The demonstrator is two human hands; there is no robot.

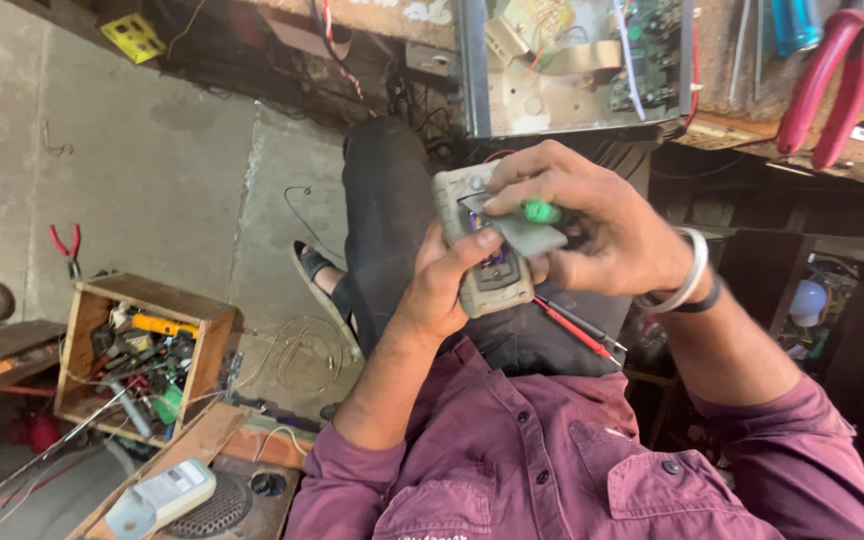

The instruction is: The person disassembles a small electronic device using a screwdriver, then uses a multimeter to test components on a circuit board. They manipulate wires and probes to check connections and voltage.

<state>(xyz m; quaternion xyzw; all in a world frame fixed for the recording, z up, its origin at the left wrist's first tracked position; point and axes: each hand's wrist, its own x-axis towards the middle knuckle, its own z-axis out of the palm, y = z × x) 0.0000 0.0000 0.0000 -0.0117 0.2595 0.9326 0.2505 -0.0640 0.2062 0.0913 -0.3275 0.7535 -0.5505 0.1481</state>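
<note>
the left hand grips a grey meter from below, thumb across its face, the meter's long axis running away from the wrist. the right hand closes on a green-handled tool and a grey flap, pressed on the meter's upper face, directly beside the left thumb. red probe lies under both hands

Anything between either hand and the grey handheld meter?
Nothing visible. The left hand grips the grey meter directly from below. The right hand lies across its top, holding a green-handled tool and a small grey flat piece against it.
</note>
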